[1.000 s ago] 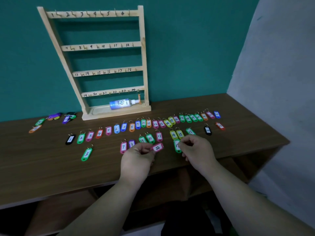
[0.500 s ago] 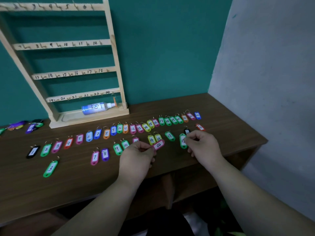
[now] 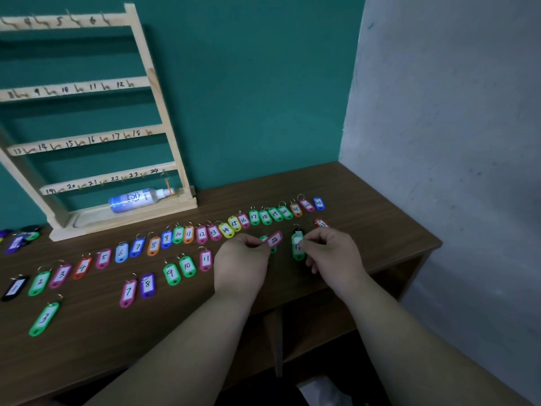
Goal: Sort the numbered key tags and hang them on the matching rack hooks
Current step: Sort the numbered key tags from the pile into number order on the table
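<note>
My left hand (image 3: 241, 260) pinches a pink tag marked 18 (image 3: 274, 239) just above the desk. My right hand (image 3: 330, 250) grips the ring end of a green tag (image 3: 297, 247) whose number is partly hidden. A long back row of coloured numbered tags (image 3: 202, 233) runs across the brown desk (image 3: 87, 332). A shorter front row holds tags 7, 8, 9, 10 and 11 (image 3: 205, 260). The wooden rack (image 3: 164, 121) stands at the back left, its hooks numbered up to 24. Only one orange tag (image 3: 167, 183) hangs near hook 24.
A white and blue spray bottle (image 3: 137, 198) lies on the rack's base. A pile of loose tags (image 3: 20, 238) sits at the far left. A grey wall (image 3: 453, 142) closes off the desk's right end. An open shelf lies under the desk.
The view has swung right and closer to the desk. Both hands have shifted rightwards along the rows, still holding the pink 18 tag and the green tag.
</note>
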